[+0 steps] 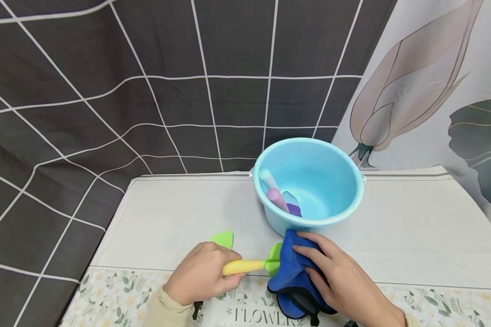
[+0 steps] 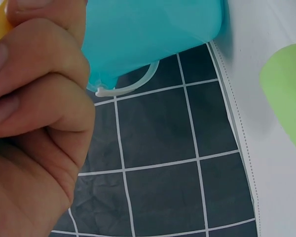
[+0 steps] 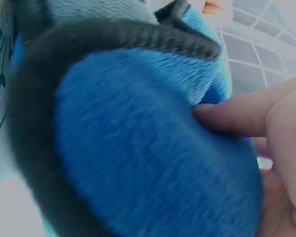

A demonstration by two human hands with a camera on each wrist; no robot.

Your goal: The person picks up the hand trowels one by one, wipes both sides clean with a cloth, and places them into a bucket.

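Observation:
My left hand (image 1: pixel 208 272) grips the yellow handle (image 1: pixel 243 267) of a toy garden tool, its fingers curled in the left wrist view. The tool's green head (image 1: pixel 273 259) points right and is partly covered by a blue cloth (image 1: pixel 296 268) with black edging, so its full shape is hidden. My right hand (image 1: pixel 339 277) holds the cloth around that green end. In the right wrist view the fuzzy cloth (image 3: pixel 153 148) fills most of the picture, pinched by the thumb. Beyond my left hand a separate-looking green piece (image 1: pixel 222 239) shows on the white surface, partly hidden.
A light blue bucket (image 1: pixel 308 222) stands behind the hands, with light blue, pink (image 1: pixel 277 200) and purple pieces inside. The table has a white cover (image 1: pixel 180 213) and a floral mat (image 1: pixel 110 290) lettered "FLOWER". A dark gridded curtain (image 1: pixel 237 45) hangs behind.

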